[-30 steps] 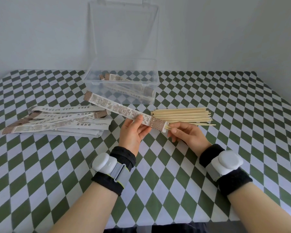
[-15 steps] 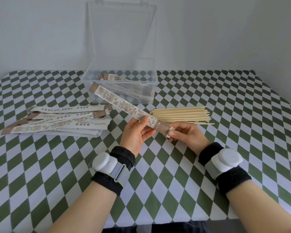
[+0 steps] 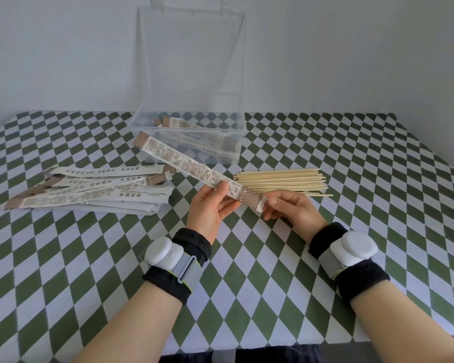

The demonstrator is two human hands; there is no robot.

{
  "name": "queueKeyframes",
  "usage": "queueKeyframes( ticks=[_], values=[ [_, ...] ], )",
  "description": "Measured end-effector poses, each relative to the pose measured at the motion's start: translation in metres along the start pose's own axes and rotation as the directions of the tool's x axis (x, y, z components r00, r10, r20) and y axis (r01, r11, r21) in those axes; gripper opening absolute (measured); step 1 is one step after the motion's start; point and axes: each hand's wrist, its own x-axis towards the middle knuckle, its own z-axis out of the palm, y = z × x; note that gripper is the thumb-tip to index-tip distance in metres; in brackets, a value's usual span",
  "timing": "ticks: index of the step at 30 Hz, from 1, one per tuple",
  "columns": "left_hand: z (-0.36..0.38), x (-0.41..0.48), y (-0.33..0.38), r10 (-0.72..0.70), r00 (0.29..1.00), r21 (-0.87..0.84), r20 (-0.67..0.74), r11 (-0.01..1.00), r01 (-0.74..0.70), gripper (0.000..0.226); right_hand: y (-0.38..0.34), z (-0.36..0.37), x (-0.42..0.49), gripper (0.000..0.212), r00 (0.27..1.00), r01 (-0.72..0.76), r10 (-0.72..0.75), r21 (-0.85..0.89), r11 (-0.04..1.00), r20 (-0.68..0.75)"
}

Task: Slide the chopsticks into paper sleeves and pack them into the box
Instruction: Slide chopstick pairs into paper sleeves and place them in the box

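While left hand [image 3: 207, 210] pinches the sleeve [image 3: 184, 163] mid-length and right hand [image 3: 294, 210] grips its near end, keep it straight, then lay it flat in the box [image 3: 210, 134] beyond both hands.

Bench [image 3: 378, 163]: covered w/ cloth [image 3: 63, 258], green/white diamond-check pattern. Far edge of bench sits against wall [image 3: 351, 61]. Wall: plain, pale grey.

L wrist unit [image 3: 160, 251]: white rounded housing on grey strap, black fabric bands on either side of strap. R wrist unit [image 3: 354, 247]: same type, same strap and bands.

Btm centre, below near bench edge: dark item [image 3: 273, 356], cut off by frame; type cannot be determined.
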Motion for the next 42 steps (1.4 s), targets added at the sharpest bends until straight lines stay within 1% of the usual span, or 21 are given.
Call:
queueKeyframes(
  ticks=[2, 5, 9, 11, 14, 16, 18, 19, 22, 25, 28, 30, 31, 32, 34, 35, 36, 37, 39, 41, 42],
  values=[
    [-0.003, 0.001, -0.001, 0.005, 0.999, -0.028, -0.034, 1.0, -0.006, 0.012, 0.001, -0.001, -0.001, 0.021, 1.0, -0.022, 0.022, 0.022, 1.0, -0.003],
    [-0.007, 0.001, -0.003, 0.011, 0.999, -0.048, -0.052, 0.999, -0.014, 0.012, 0.0, 0.006, -0.002, 0.018, 0.999, -0.048, 0.048, 0.0, 0.999, -0.023],
    [-0.004, -0.001, -0.004, 0.027, 0.999, -0.014, -0.045, 1.0, -0.028, 0.014, -0.007, 0.019, 0.004, 0.01, 0.979, -0.106, 0.096, -0.046, 0.993, -0.179],
    [-0.001, 0.0, -0.005, 0.024, 0.999, 0.001, -0.047, 1.0, -0.024, 0.014, -0.011, 0.025, 0.007, 0.007, 0.969, -0.124, 0.112, -0.041, 0.991, -0.22],
    [0.001, 0.0, -0.006, 0.027, 0.999, -0.002, -0.047, 1.0, -0.027, 0.013, -0.023, 0.03, 0.015, 0.007, 0.974, -0.14, 0.099, -0.196, 0.971, -0.205],
    [0.001, 0.001, -0.003, 0.045, 0.998, -0.01, -0.047, 0.999, -0.045, 0.012, -0.04, 0.028, 0.025, 0.005, 0.972, -0.101, 0.052, -0.212, 0.972, -0.227],
    [-0.001, 0.002, 0.001, 0.047, 0.997, -0.042, -0.056, 0.998, -0.049, 0.015, -0.061, 0.025, 0.042, 0.001, 0.954, -0.041, -0.02, -0.197, 0.98, -0.298],
    [0.0, 0.003, 0.002, 0.034, 0.998, -0.063, -0.06, 0.997, -0.037, 0.017, -0.071, 0.02, 0.05, 0.004, 0.935, -0.023, -0.051, -0.204, 0.979, -0.35],
    [-0.001, 0.003, 0.004, -0.001, 0.997, -0.139, -0.071, 0.99, -0.009, 0.02, -0.097, 0.011, 0.082, 0.005, 0.888, -0.025, -0.121, -0.309, 0.951, -0.443],
    [-0.002, 0.004, 0.005, -0.017, 0.996, -0.197, -0.085, 0.98, 0.0, 0.021, -0.108, 0.015, 0.113, 0.009, 0.89, -0.062, -0.171, -0.482, 0.874, -0.423],
    [-0.008, 0.002, 0.001, -0.031, 0.994, -0.226, -0.106, 0.974, 0.006, 0.02, -0.103, 0.027, 0.135, 0.006, 0.921, -0.12, -0.14, -0.609, 0.784, -0.362],
    [-0.009, 0.0, -0.001, -0.041, 0.993, -0.233, -0.109, 0.972, 0.015, 0.02, -0.098, 0.032, 0.143, 0.008, 0.944, -0.155, -0.103, -0.695, 0.702, -0.314],
    [-0.01, 0.001, -0.002, -0.044, 0.993, -0.234, -0.106, 0.972, 0.018, 0.02, -0.097, 0.033, 0.146, 0.01, 0.95, -0.176, -0.091, -0.753, 0.634, -0.298],
    [-0.009, 0.004, -0.001, -0.044, 0.994, -0.235, -0.103, 0.972, 0.019, 0.02, -0.099, 0.035, 0.15, 0.014, 0.958, -0.187, -0.089, -0.826, 0.532, -0.274],
    [-0.007, 0.008, 0.002, -0.045, 0.994, -0.237, -0.104, 0.971, 0.019, 0.019, -0.105, 0.04, 0.154, 0.032, 0.972, -0.198, -0.069, -0.942, 0.271, -0.224],
    [-0.007, 0.01, 0.003, -0.043, 0.994, -0.239, -0.105, 0.971, 0.017, 0.019, -0.106, 0.043, 0.156, 0.041, 0.976, -0.201, -0.048, -0.964, 0.174, -0.213],
    [-0.006, 0.011, 0.003, -0.042, 0.994, -0.24, -0.104, 0.971, 0.016, 0.02, -0.107, 0.044, 0.155, 0.049, 0.977, -0.208, -0.028, -0.971, 0.119, -0.213],
    [-0.007, 0.012, 0.003, -0.041, 0.994, -0.239, -0.106, 0.971, 0.014, 0.02, -0.106, 0.046, 0.156, 0.053, 0.977, -0.212, -0.019, -0.973, 0.092, -0.215],
    [-0.009, 0.013, 0.003, -0.044, 0.993, -0.243, -0.109, 0.97, 0.017, 0.021, -0.101, 0.046, 0.157, 0.052, 0.979, -0.198, -0.033, -0.975, 0.101, -0.202],
    [-0.011, 0.014, 0.002, -0.046, 0.992, -0.245, -0.118, 0.969, 0.016, 0.022, -0.095, 0.045, 0.159, 0.054, 0.981, -0.152, -0.098, -0.974, 0.165, -0.17],
    [-0.012, 0.015, 0.002, -0.045, 0.991, -0.247, -0.124, 0.969, 0.013, 0.022, -0.094, 0.044, 0.159, 0.055, 0.975, -0.14, -0.14, -0.964, 0.228, -0.175]
  ],
)
